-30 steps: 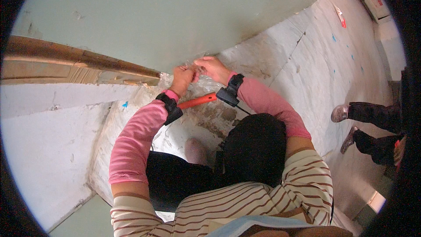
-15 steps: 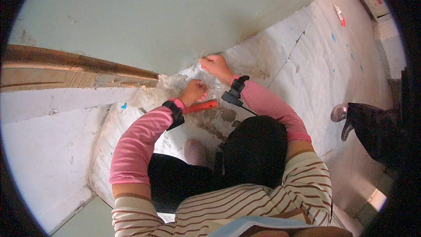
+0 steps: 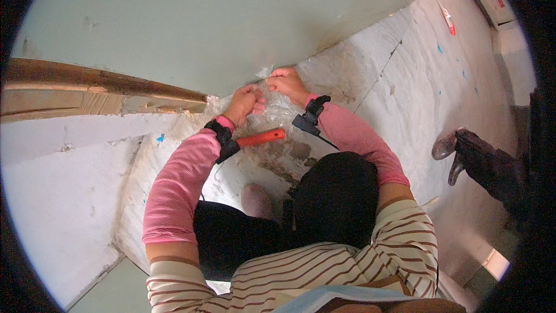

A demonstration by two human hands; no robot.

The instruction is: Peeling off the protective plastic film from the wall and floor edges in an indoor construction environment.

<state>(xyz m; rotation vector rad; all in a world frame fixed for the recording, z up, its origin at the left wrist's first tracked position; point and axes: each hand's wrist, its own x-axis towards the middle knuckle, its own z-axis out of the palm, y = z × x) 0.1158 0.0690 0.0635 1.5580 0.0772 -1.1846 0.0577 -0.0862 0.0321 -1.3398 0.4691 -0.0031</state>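
Clear film, wrinkled and pinched

Thin, see-through and shiny, the clear film lies in pale creases on the stained floor, against the foot of a grey-green panel. It is between and just below two hands — a scrap also pokes past the right hand, whose fingers pinch it. The left hand is curled beside the film; whether it grips any, I cannot tell. One red handle lies just below the hands, with two black wrist devices, one per arm, and another person's two dark shoes well apart — the film's pieces cannot be counted
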